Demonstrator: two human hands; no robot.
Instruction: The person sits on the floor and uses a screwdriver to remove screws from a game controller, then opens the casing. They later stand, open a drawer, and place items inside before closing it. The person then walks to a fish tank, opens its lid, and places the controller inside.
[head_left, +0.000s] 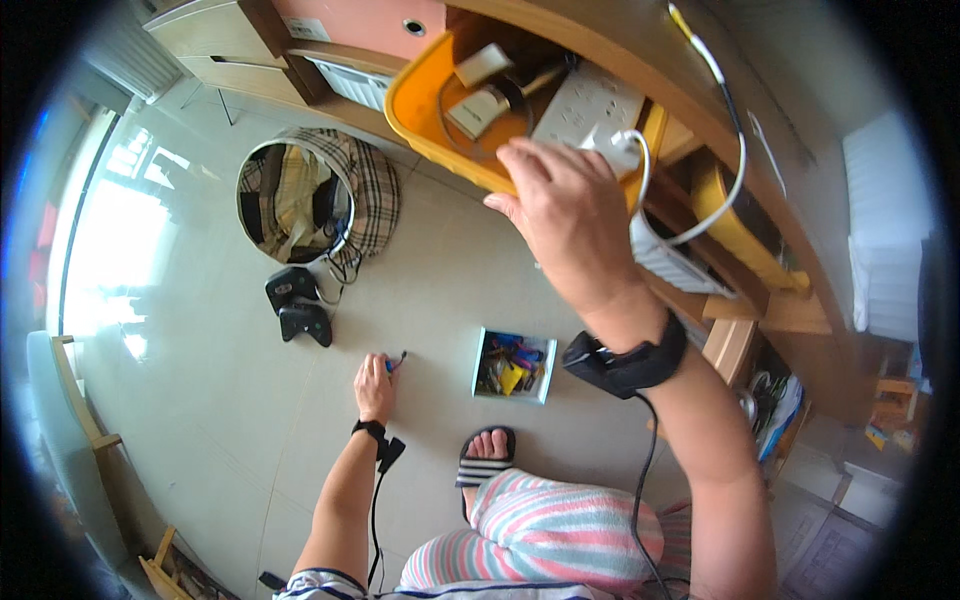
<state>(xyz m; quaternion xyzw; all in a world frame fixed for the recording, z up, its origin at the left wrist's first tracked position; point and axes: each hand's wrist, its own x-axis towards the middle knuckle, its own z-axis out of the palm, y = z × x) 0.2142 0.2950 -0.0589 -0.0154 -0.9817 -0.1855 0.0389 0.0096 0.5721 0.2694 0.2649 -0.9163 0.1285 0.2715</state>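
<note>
Fingers of the left hand point(372, 392) are closed around a small blue piece point(390, 367) with a dark lead, low over the floor point(430, 270); whether the floor is touched cannot be told. The right hand point(575, 215) is raised, its fingers bent, at the near edge of an orange-yellow bin point(418, 105); whether that rim is gripped cannot be told. In the bin, a white power strip point(590, 108) is seen toward the right end, with a white adapter point(612, 155) beside it, from which a white cable point(647, 170) is led. A pale flat block point(478, 112) is placed nearer the bin's left edge. On the floor, small coloured pieces point(512, 376) are held in an open box point(546, 370) with a pale blue rim. Two black game controllers point(305, 324) are set together just beside a plaid basket point(378, 195).
</note>
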